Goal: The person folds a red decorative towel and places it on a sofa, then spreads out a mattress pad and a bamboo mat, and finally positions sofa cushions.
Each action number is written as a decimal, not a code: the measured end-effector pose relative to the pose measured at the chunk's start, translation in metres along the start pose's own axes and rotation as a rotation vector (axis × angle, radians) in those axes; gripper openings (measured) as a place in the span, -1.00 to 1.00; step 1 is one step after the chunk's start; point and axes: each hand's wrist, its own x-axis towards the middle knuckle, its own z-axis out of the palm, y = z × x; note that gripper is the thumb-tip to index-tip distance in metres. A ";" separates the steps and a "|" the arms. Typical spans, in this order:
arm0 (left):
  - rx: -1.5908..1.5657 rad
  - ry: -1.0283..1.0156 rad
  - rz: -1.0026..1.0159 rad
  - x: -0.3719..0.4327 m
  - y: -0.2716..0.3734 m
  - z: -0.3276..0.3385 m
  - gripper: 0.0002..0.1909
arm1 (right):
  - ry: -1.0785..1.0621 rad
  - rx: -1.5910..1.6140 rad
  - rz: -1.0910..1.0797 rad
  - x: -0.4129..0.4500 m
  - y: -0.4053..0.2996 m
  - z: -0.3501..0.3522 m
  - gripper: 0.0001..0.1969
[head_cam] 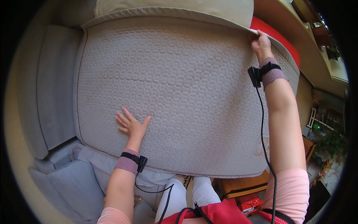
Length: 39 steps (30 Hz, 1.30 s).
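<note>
A large light grey quilted pad (173,92) with a honeycomb stitch and a darker piped edge spreads out before me. My left hand (132,124) lies over its lower left part, fingers spread, holding nothing. At the upper right, my right hand (260,44) grips the raised border of the pad, its fingers partly hidden by the fabric. Each wrist wears a mauve knitted band with a black strapped device and a cable.
A grey sofa (60,84) stands at the left, with grey cushions (75,187) below it. Beyond the pad are a cream cushion (173,7) and a red object (282,42). A wooden cabinet (243,184) stands near my legs; plants (331,144) are at the right.
</note>
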 end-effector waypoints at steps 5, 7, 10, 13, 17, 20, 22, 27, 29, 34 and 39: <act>0.122 -0.016 0.224 0.018 0.058 -0.009 0.28 | -0.055 0.042 -0.062 0.018 0.010 -0.003 -0.85; 0.181 -0.131 0.201 0.027 0.081 -0.005 0.28 | -0.198 0.072 -0.036 0.031 0.009 -0.014 -0.84; 0.175 -0.136 0.200 0.031 0.086 -0.002 0.31 | -0.160 0.073 -0.133 0.032 0.017 -0.022 -0.77; 0.217 -0.207 0.183 0.039 0.086 -0.003 0.29 | -0.155 0.019 -0.148 0.012 0.042 -0.041 -0.71; 0.234 -0.293 0.147 0.037 0.092 -0.009 0.31 | -0.216 -0.786 -0.236 -0.013 0.059 -0.039 -0.37; 0.218 -0.291 0.151 0.035 0.092 -0.013 0.31 | -0.095 -1.713 -0.721 -0.053 0.100 -0.046 -0.15; 0.225 -0.321 0.136 0.036 0.088 -0.015 0.33 | -0.055 -1.856 -0.865 -0.076 0.112 -0.033 -0.12; -0.039 0.079 0.262 0.062 0.073 -0.006 0.05 | 0.038 -1.986 -0.887 -0.080 0.116 -0.031 -0.09; -0.550 0.263 0.311 0.103 0.081 -0.016 -0.31 | 0.040 -1.978 -0.907 -0.080 0.116 -0.033 -0.10; -1.568 -0.091 -0.017 0.228 0.177 -0.127 -0.55 | 0.037 -1.981 -0.893 -0.082 0.123 -0.023 -0.11; -1.285 -0.238 -0.325 0.268 0.258 -0.183 -0.26 | 0.044 -2.012 -0.850 -0.078 0.119 -0.031 -0.09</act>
